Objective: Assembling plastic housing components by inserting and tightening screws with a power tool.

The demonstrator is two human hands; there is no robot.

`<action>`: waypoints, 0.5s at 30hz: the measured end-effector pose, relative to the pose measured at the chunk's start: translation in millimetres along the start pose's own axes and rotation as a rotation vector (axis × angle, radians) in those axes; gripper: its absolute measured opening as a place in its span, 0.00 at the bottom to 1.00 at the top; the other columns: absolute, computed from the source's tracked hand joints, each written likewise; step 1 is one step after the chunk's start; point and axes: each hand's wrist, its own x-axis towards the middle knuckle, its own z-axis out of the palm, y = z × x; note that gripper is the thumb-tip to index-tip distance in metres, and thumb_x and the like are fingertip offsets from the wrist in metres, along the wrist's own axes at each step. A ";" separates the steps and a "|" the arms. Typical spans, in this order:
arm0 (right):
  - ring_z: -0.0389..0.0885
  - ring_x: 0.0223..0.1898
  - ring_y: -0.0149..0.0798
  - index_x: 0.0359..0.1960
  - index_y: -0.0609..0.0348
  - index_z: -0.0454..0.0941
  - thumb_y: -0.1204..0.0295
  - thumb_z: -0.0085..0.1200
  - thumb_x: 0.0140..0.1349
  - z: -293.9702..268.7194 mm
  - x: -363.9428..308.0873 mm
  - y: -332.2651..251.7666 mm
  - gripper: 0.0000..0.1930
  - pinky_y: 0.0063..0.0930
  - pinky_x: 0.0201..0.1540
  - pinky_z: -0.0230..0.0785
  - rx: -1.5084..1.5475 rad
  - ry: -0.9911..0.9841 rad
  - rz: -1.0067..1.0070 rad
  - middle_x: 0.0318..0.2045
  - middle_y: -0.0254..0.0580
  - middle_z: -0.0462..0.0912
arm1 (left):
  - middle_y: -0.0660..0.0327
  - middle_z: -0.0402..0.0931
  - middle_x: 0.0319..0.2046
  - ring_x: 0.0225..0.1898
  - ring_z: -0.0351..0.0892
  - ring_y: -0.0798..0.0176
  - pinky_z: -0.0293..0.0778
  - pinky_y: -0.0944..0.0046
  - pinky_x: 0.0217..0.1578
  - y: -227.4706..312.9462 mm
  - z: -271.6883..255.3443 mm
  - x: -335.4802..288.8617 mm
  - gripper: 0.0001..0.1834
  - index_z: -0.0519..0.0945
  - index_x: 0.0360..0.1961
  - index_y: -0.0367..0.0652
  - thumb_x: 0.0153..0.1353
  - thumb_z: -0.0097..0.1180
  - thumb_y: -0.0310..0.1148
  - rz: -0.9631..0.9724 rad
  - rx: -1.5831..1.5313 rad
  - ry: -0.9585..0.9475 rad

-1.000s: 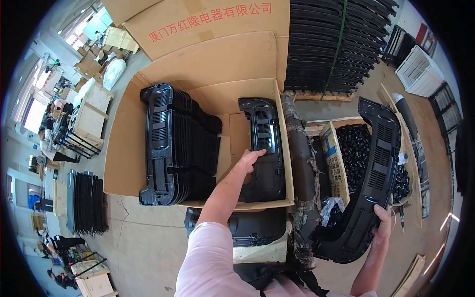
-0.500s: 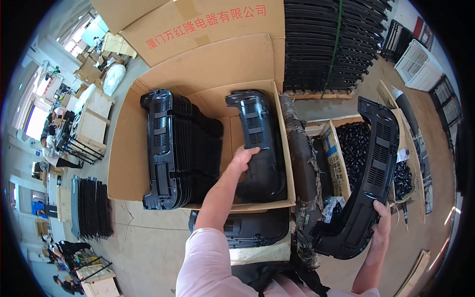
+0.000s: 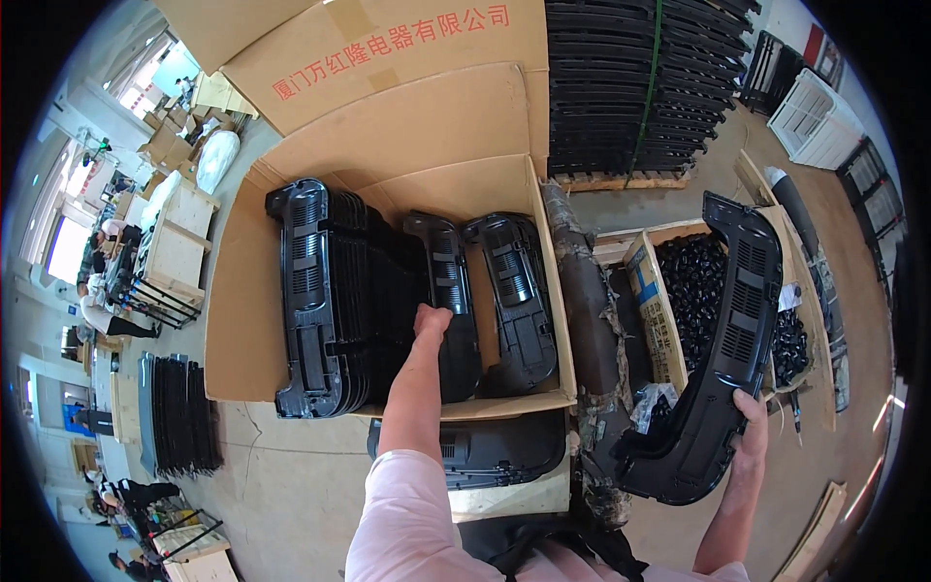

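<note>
Inside an open cardboard box (image 3: pixel 228 330), my left hand (image 3: pixel 433 320) is closed on the edge of a black moulded plastic panel (image 3: pixel 456 354). This panel leans beside a tight row of matching panels (image 3: pixel 312 281) along the box's left side. At the right wall, apart from my hand, stands another such panel (image 3: pixel 524 335). My right hand (image 3: pixel 749 424) grips the lower right edge of a long black slotted panel (image 3: pixel 742 320), held tilted outside the box. My left fingertips are partly hidden.
Beside the box stands a ragged wrapped roll (image 3: pixel 590 330). A wooden crate (image 3: pixel 810 378) farther right holds small black parts (image 3: pixel 689 291). Stacked black frames (image 3: pixel 640 87) rise behind it. More black panels (image 3: pixel 514 446) lie below the box's front edge. People work at the far left.
My left hand has shifted left inside the box with a panel, next to the row. A different panel now shows at the right wall. My right hand has barely moved.
</note>
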 end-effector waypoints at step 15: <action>0.87 0.43 0.40 0.62 0.67 0.72 0.61 0.67 0.54 28.2 -0.9 -19.1 0.35 0.36 0.51 0.82 -0.007 -0.006 -0.014 0.46 0.46 0.85 | 0.49 0.81 0.58 0.55 0.82 0.47 0.78 0.49 0.55 -64.6 -1.7 77.6 0.33 0.74 0.65 0.37 0.60 0.71 0.34 -0.037 -0.579 -0.428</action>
